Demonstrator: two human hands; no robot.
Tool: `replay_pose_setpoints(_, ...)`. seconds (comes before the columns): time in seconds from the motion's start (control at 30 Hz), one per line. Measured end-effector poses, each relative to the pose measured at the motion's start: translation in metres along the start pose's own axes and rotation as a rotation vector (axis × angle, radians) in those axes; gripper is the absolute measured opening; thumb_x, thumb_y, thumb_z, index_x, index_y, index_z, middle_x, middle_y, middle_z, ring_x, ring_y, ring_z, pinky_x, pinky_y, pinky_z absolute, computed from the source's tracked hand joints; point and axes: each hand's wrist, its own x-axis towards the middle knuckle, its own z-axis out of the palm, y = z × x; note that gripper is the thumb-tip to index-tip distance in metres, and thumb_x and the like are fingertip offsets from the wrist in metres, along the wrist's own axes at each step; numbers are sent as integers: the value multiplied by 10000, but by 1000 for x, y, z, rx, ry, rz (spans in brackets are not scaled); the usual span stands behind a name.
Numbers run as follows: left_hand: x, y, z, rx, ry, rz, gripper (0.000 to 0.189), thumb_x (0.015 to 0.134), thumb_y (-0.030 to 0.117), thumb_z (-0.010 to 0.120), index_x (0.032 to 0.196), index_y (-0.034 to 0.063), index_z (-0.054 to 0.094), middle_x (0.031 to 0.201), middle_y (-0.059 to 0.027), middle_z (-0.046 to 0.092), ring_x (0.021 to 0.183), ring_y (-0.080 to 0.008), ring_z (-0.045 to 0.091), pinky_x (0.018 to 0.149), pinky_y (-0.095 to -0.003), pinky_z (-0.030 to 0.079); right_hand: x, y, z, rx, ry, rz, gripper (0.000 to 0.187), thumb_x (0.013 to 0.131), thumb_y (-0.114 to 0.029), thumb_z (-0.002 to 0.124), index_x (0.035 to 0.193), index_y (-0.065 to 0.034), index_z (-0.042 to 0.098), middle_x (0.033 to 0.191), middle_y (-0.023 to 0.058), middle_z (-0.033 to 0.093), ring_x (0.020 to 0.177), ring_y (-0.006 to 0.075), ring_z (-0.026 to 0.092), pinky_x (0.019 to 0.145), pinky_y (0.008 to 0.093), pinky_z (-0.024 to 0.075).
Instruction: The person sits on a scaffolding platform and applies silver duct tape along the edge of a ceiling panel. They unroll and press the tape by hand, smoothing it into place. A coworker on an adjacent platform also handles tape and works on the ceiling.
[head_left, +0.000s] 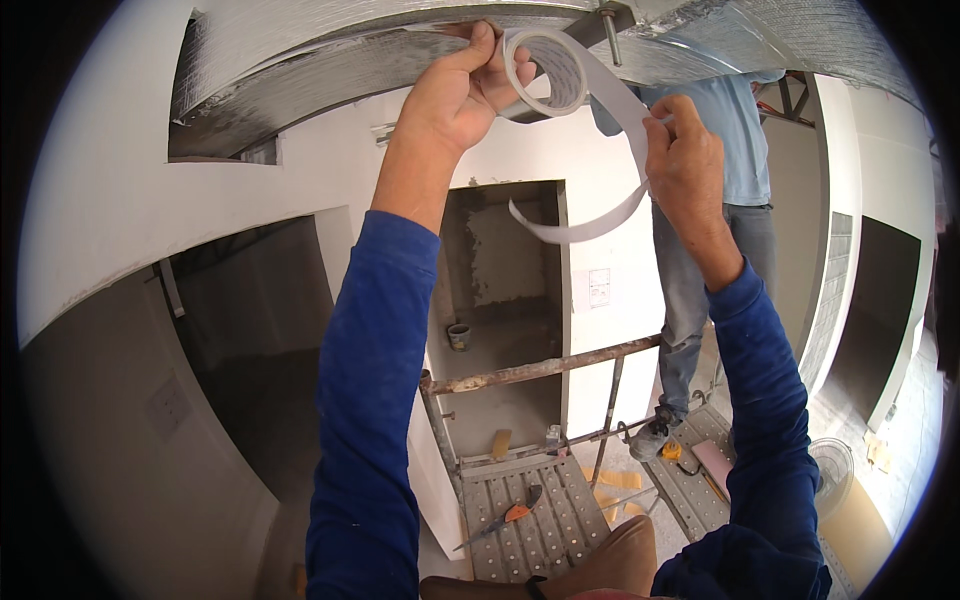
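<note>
My left hand (469, 94) is raised at the top centre, its fingers gripping the edge of a roll of tape (546, 73) just below a foil-faced insulated duct (322, 79). From the roll a wide pale strip (619, 101) runs down to my right hand (682, 150), which pinches it between thumb and fingers. Beyond that pinch the strip's loose end curls down and left in the air. A metal bracket with a threaded rod (611, 37) sits at the duct, right of the roll. The far side of the duct is hidden.
A co-worker in a light blue shirt (739, 142) stands on the right scaffold plank. A rusty scaffold rail (547, 367) crosses ahead. Below, an orange-handled cutting tool (517, 512) lies on the perforated metal platform (555, 525). A tape measure (671, 450) rests on the right plank, near a fan (831, 472).
</note>
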Motion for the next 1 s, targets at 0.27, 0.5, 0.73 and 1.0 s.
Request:
replay_pose_setpoints(0.27, 7, -5, 1, 55, -9, 6, 240, 1111, 220, 655, 1237, 18, 680, 1234, -188, 713, 1128, -340, 739, 961, -431, 674, 2, 5, -5, -8, -8, 69, 106, 1004, -82, 692, 1086, -25, 653, 750, 223, 734, 698, 429, 745, 648, 514, 560)
replay_pose_setpoints(0.5, 8, -11, 2, 17, -70, -3, 207, 1122, 187, 630, 1255, 33, 667, 1309, -169, 705, 1184, -360, 735, 976, -448, 670, 3, 11, -10, -10, -12, 101, 128, 994, -86, 708, 1088, -11, 666, 741, 224, 735, 687, 409, 750, 642, 495, 560)
replay_pose_setpoints(0.73, 9, -17, 4, 16, -105, -11, 171, 1130, 174, 610, 1242, 51, 649, 1329, -170, 707, 1217, -384, 733, 975, -453, 673, 4, 23, -13, -32, -12, 111, 152, 984, -84, 703, 1104, 3, 668, 756, 236, 743, 704, 408, 755, 668, 478, 568)
replay_pose_setpoints(1.0, 16, -24, 5, 20, -142, -2, 178, 1127, 194, 618, 1230, 56, 663, 1313, -164, 713, 1190, -366, 741, 954, -432, 679, 3, 32, -18, -15, -10, 166, 153, 969, -83, 700, 1084, 16, 677, 728, 236, 731, 680, 395, 747, 657, 478, 555)
